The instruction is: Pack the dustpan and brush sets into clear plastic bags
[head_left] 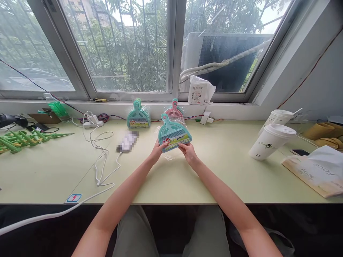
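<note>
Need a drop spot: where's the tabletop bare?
Bare: between held teal dustpan-brush set and nearer white lidded cup; left, between green plastic parts and white cable. Crowded: back edge by teal dustpan stack; right end by tissue pack.

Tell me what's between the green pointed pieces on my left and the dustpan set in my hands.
In the head view, looped white cables and a pixelated item joined to one lie between the green pieces and the dustpan set.

Teal dustpan point(173, 132), aslant between both hands point(156, 152) point(189, 153), seemingly plastic-wrapped
</note>
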A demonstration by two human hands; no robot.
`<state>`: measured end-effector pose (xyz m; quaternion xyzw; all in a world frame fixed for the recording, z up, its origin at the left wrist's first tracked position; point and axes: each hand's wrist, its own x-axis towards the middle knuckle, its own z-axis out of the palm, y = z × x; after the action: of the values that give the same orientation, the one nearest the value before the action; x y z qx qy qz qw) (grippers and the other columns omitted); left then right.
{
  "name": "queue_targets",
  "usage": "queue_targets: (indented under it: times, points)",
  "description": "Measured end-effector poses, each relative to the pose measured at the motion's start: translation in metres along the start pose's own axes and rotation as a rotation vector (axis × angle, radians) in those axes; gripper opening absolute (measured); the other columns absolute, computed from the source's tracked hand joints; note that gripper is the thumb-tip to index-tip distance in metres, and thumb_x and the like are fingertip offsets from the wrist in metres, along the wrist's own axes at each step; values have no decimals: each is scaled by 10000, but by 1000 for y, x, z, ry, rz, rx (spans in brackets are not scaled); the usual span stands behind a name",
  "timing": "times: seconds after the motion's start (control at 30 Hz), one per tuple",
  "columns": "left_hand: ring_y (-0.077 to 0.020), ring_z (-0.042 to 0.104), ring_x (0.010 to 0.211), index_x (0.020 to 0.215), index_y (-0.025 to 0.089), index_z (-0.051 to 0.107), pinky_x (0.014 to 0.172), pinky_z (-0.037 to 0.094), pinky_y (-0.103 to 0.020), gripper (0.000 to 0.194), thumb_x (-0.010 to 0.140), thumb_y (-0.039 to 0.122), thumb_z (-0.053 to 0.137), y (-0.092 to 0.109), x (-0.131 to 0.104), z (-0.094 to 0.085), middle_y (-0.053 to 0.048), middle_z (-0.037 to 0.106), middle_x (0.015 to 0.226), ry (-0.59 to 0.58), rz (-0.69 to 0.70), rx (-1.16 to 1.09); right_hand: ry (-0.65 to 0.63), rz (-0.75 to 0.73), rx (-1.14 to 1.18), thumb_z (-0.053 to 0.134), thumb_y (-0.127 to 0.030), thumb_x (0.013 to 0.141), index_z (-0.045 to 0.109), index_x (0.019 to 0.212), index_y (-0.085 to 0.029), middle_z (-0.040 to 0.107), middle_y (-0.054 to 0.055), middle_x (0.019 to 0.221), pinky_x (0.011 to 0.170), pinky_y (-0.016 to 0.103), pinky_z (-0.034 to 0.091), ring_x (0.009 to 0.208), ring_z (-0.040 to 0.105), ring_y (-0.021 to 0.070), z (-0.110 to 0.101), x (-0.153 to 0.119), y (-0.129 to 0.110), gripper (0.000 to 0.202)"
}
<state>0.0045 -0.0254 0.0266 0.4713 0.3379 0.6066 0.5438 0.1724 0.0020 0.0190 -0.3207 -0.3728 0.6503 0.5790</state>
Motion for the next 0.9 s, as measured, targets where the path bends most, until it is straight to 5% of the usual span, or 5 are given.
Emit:
queue_targets:
  times: [0.37,0.57,0.67,0.77,0.9]
  points:
    - [-276,684,850,1246,197,431,746,565,-510,634,707,398,700,4,-2,-1,-130,623,1157,20,-96,144,-46,36,-4,775,-173,604,646,926,-187,710,22,1030,962,296,520,992,660,163,-4,5,6,347]
    - [-257,673,845,1186,186,456,673,599,-474,604,648,270,718,2,9,-21,-109,636,1105,151,-122,87,-244,251,-546,768,-356,668,704,825,-167,730,96,833,798,419,565,776,699,236,-24,12,-10,253]
    - [-247,670,892,1212,207,443,717,601,-464,633,645,231,722,4,13,-32,-97,625,1145,231,-93,34,-234,-155,-1011,754,-307,691,722,888,-204,715,101,932,914,499,494,953,661,298,-29,11,-23,224]
    - [-244,670,923,1212,200,478,768,598,-448,615,650,223,727,5,14,-37,-93,634,1153,229,-111,-19,-281,-642,-1340,779,-244,668,549,1281,-303,530,71,1350,1117,569,249,1329,396,319,-26,8,-28,658]
    - [-254,674,935,1128,136,568,787,594,-385,486,673,213,722,1,15,-41,-123,672,1082,149,-264,-65,-322,-819,-1483,604,-234,852,522,1297,-353,493,14,1401,1157,563,40,1389,317,247,-26,10,-23,468]
